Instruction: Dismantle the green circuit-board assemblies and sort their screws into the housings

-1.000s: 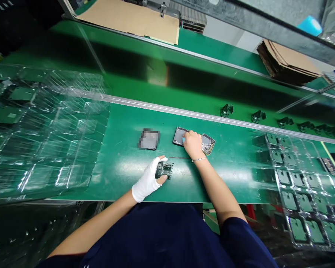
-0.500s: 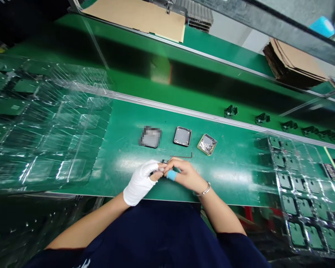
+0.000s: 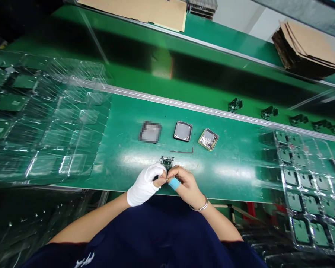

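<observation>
My left hand (image 3: 145, 183), in a white glove with bare fingertips, pinches at something tiny near the table's front edge. Its fingertips meet those of my right hand (image 3: 185, 186), which wears a blue band on one finger and is also closed. What they hold is too small to name. Just beyond the fingertips a small dark metal assembly (image 3: 166, 160) rests on the green table (image 3: 123, 130). Farther back lie an L-shaped hex key (image 3: 182, 151), a square grey housing (image 3: 182, 131), a housing with silvery foil (image 3: 209, 139) and a blurred square part (image 3: 150, 132).
Clear plastic trays (image 3: 69, 123) with some green boards cover the left side. Another tray with green boards (image 3: 306, 203) sits at the right. Several small dark assemblies (image 3: 235, 105) line the strip behind the metal rail (image 3: 156, 99). Cardboard sheets (image 3: 309, 50) are stacked at the back right.
Both hands have drawn slightly back toward my body, still fingertip to fingertip. The dark assembly, mostly hidden by my fingers before, now shows on the table. The view has shifted a little.
</observation>
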### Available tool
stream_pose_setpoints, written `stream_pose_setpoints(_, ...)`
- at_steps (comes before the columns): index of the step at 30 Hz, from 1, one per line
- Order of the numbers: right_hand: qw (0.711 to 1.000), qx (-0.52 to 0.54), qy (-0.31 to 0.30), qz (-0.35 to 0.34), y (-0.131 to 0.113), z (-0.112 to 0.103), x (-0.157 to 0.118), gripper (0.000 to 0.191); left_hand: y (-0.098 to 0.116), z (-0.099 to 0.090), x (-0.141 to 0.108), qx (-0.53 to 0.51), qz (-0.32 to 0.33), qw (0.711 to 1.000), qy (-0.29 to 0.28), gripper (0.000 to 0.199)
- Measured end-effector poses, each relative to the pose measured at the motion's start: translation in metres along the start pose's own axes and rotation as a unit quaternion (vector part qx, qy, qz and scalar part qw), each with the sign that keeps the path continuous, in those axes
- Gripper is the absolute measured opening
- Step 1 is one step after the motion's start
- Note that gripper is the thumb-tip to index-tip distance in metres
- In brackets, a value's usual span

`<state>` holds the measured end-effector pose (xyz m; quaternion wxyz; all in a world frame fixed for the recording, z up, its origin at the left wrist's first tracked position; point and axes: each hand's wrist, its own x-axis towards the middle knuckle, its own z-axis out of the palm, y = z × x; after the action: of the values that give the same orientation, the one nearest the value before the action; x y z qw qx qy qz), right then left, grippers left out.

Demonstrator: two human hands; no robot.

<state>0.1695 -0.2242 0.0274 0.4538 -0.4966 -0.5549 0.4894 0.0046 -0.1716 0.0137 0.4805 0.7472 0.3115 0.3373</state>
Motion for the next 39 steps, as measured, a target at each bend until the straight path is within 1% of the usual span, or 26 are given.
stream_pose_setpoints(3, 0.996, 0.047, -0.05, 0.048, 0.001, -0.005, 0.001, 0.014, 0.001, -0.003, 0.0, 0.059, 0.033, 0.998, -0.017, 0.042)
stream_pose_setpoints(5, 0.987, 0.094, -0.089, 0.097, 0.002, -0.008, 0.001, 0.017, 0.001, -0.005, 0.0, 0.087, 0.068, 0.994, -0.025, 0.043)
stream_pose_setpoints(7, 0.974, 0.131, -0.129, 0.134, 0.003, -0.01, 0.001, 0.018, 0.001, -0.006, 0.0, 0.114, 0.106, 0.987, -0.045, 0.043)
stream_pose_setpoints(9, 0.966, 0.141, -0.161, 0.146, 0.003, -0.012, 0.002, 0.017, -0.001, -0.007, -0.001, 0.127, 0.139, 0.98, -0.061, 0.041)
stream_pose_setpoints(10, 0.967, 0.134, -0.165, 0.141, 0.003, -0.013, 0.002, 0.015, -0.003, -0.007, -0.002, 0.132, 0.146, 0.979, -0.047, 0.038)
stream_pose_setpoints(11, 0.972, 0.117, -0.158, 0.129, 0.003, -0.015, 0.003, 0.014, -0.007, -0.007, -0.002, 0.138, 0.145, 0.98, -0.017, 0.034)
stream_pose_setpoints(12, 0.98, 0.088, -0.136, 0.112, 0.004, -0.017, 0.005, 0.012, -0.011, -0.007, -0.002, 0.145, 0.135, 0.98, 0.018, 0.032)
stream_pose_setpoints(13, 0.989, 0.049, -0.103, 0.092, 0.005, -0.019, 0.007, 0.01, -0.016, -0.006, -0.002, 0.153, 0.117, 0.98, 0.051, 0.039)
stream_pose_setpoints(14, 0.995, 0.004, -0.066, 0.07, 0.008, -0.021, 0.01, 0.009, -0.021, -0.006, -0.001, 0.161, 0.093, 0.98, 0.07, 0.052)
stream_pose_setpoints(15, 0.997, -0.043, -0.032, 0.049, 0.01, -0.023, 0.012, 0.007, -0.026, -0.005, 0.0, 0.164, 0.069, 0.981, 0.075, 0.062)
stream_pose_setpoints(16, 0.996, -0.085, -0.006, 0.029, 0.013, -0.024, 0.015, 0.007, -0.03, -0.005, 0.001, 0.162, 0.047, 0.983, 0.066, 0.068)
stream_pose_setpoints(18, 0.99, -0.142, 0.016, -0.003, 0.018, -0.027, 0.02, 0.008, -0.037, -0.005, 0.003, 0.153, 0.017, 0.987, 0.045, 0.067)
stream_pose_setpoints(20, 0.986, -0.165, 0.02, -0.022, 0.021, -0.027, 0.023, 0.009, -0.042, -0.005, 0.004, 0.145, 0.005, 0.989, 0.031, 0.066)
stream_pose_setpoints(23, 0.98, -0.194, 0.014, -0.035, 0.022, -0.027, 0.024, 0.01, -0.046, -0.003, 0.004, 0.143, -0.01, 0.99, -0.017, 0.073)
stream_pose_setpoints(25, 0.973, -0.224, 0.004, -0.045, 0.021, -0.027, 0.024, 0.01, -0.049, -0.001, 0.004, 0.143, -0.027, 0.988, -0.042, 0.069)
stream_pose_setpoints(27, 0.966, -0.251, -0.009, -0.058, 0.022, -0.027, 0.024, 0.01, -0.05, 0.002, 0.004, 0.139, -0.037, 0.989, -0.039, 0.057)
stream_pose_setpoints(30, 0.957, -0.28, -0.029, -0.073, 0.025, -0.027, 0.024, 0.012, -0.048, 0.005, 0.004, 0.127, -0.023, 0.992, -0.009, 0.047)
stream_pose_setpoints(32, 0.953, -0.29, -0.036, -0.077, 0.029, -0.027, 0.024, 0.013, -0.044, 0.005, 0.005, 0.128, -0.007, 0.992, -0.005, 0.045)
stream_pose_setpoints(36, 0.949, -0.303, -0.037, -0.082, 0.032, -0.025, 0.022, 0.012, -0.039, 0.003, 0.005, 0.146, 0.01, 0.989, -0.018, 0.043)
stream_pose_setpoints(39, 0.935, -0.341, -0.038, -0.093, 0.032, -0.025, 0.021, 0.015, -0.037, 0.001, 0.005, 0.169, 0.018, 0.985, -0.018, 0.043)
